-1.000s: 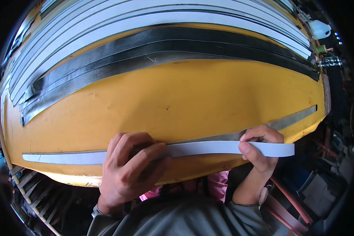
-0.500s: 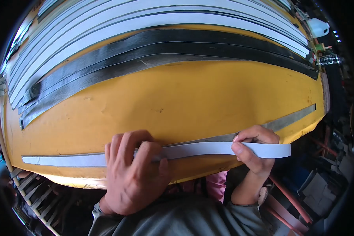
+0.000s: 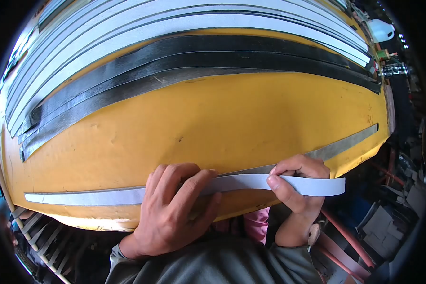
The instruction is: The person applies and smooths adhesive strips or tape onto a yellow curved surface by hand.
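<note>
Your left hand (image 3: 175, 215) lies flat and open on the long white paper strip (image 3: 244, 181) at the near edge of the big yellow table (image 3: 222, 123), hiding 1 part of it, while your right hand (image 3: 299, 185) pinches the strip near its loose end.

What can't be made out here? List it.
Head view only:
- Middle of white strip: hidden under left hand.
- Left part of grey strip: covered by the white strip.
- strip stacks: cut off by the top edge.
- clutter right of table: dark, too small.
</note>
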`<state>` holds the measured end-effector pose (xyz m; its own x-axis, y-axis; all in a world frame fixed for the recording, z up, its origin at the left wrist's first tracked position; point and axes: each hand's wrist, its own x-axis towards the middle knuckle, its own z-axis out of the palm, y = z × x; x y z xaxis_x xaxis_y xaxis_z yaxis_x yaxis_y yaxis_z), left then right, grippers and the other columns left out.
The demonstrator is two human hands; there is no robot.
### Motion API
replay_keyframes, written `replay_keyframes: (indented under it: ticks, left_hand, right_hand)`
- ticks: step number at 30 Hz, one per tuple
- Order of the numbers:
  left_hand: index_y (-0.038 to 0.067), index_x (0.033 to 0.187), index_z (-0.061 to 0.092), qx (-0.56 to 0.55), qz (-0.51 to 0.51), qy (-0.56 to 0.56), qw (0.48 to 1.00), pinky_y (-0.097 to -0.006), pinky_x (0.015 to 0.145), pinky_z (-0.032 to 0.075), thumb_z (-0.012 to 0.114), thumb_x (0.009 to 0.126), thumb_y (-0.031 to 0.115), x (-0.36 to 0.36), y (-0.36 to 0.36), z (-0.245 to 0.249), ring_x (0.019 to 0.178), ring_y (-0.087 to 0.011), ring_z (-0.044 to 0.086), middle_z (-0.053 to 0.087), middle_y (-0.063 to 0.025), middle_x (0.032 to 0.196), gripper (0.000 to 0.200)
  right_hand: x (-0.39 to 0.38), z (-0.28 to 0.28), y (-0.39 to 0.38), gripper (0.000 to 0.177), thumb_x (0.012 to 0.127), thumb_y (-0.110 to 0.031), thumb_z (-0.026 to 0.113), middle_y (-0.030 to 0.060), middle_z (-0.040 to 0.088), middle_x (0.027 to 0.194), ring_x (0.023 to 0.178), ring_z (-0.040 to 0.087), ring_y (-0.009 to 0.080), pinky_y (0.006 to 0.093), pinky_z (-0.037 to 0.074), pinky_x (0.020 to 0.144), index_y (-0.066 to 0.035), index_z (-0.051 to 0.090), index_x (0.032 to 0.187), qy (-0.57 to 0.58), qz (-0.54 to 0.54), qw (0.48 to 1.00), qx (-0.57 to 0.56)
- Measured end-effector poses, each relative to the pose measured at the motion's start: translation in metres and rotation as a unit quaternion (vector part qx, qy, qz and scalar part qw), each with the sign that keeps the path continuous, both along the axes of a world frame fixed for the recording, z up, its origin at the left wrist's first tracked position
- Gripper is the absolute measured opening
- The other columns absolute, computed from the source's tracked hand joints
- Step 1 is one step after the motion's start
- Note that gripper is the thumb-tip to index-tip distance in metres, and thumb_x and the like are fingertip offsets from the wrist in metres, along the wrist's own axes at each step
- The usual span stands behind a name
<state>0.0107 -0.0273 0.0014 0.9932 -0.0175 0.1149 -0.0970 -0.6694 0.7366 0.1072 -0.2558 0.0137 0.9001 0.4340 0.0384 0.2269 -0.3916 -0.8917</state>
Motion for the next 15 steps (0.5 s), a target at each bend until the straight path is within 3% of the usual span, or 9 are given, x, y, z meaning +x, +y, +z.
replay_keyframes:
  ticks: [3, 15]
  left_hand:
    - [0.006, 0.105, 0.071, 0.012, 0.002, -0.008, 1.0, -0.0416, 0.078, 0.052, 0.085, 0.07, 0.006, 0.0004, -0.002, -0.0013, 0.091, -0.0302, 0.061, 0.061, -0.0123, 0.1, 0.037]
    - [0.009, 0.099, 0.072, 0.017, -0.001, -0.013, 1.0, -0.0397, 0.075, 0.048, 0.084, 0.069, 0.006, 0.0024, -0.0019, -0.0009, 0.086, -0.027, 0.059, 0.059, -0.0103, 0.097, 0.032]
  right_hand:
    - [0.0007, 0.0016, -0.0013, 0.01, 0.074, -0.01, 0.075, 0.0037, 0.065, 0.058, 0.052, 0.064, 0.0121, 0.0249, 0.047, 0.054, -0.002, 0.069, 0.078, 0.003, 0.009, 1.0, -0.006]
    - [-0.0003, -0.0012, -0.001, 0.009, 0.074, -0.006, 0.075, 0.0042, 0.065, 0.059, 0.053, 0.065, 0.0132, 0.0259, 0.048, 0.054, -0.003, 0.07, 0.08, -0.001, 0.012, 1.0, -0.016]
